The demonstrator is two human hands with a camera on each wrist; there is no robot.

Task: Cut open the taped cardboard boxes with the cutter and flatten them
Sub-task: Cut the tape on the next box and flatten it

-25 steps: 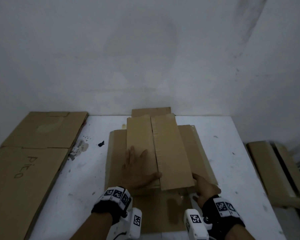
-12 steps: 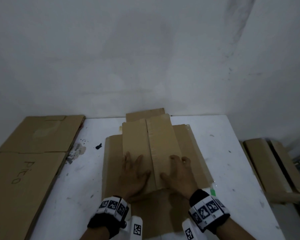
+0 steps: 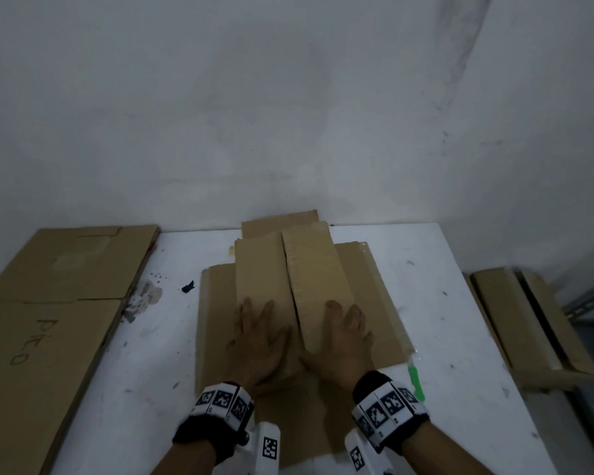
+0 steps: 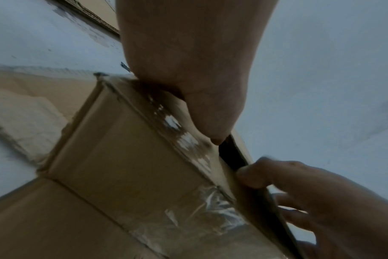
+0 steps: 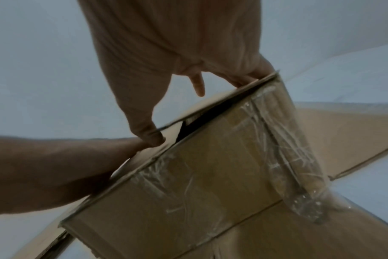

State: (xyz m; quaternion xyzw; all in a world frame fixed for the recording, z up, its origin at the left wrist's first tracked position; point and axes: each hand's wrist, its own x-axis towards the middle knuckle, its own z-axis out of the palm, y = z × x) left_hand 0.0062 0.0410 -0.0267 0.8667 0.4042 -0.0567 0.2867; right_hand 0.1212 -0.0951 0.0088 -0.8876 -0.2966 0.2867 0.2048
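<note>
Both forearms are extended forward from the near edge, side by side, palms down. The left hand (image 3: 258, 341) is laid flat on the left flap (image 3: 259, 269) of the opened cardboard box (image 3: 217, 303), its fingers (image 3: 244, 311) held straight, slightly spread and pointed away toward the wall (image 3: 288, 114). The right hand (image 3: 343, 341) is pressed flat on the right flap (image 3: 314, 269) just beside it, fingers likewise straight and a little apart. In the right wrist view the thumb is seen hooked at the flap's near edge, with a dark gap shown beneath the flap. Marker-patterned bands are worn on both wrists.

The box is placed in the middle of the white surface (image 3: 443, 320), mostly flattened. Its two long flaps are folded inward and met along a seam that runs near to far, so the long axis is pointed from the person toward the wall. Clear tape (image 5: 288, 140) is left crumpled along the box's right edge and near side.

A green cutter (image 3: 414, 380) is laid on the surface just beside the box's near right corner, its length roughly near to far. A stack of flattened cardboard (image 3: 49, 303) marked with handwriting is seen at the left, and another folded box (image 3: 528, 320) is seen off the surface to the right.
</note>
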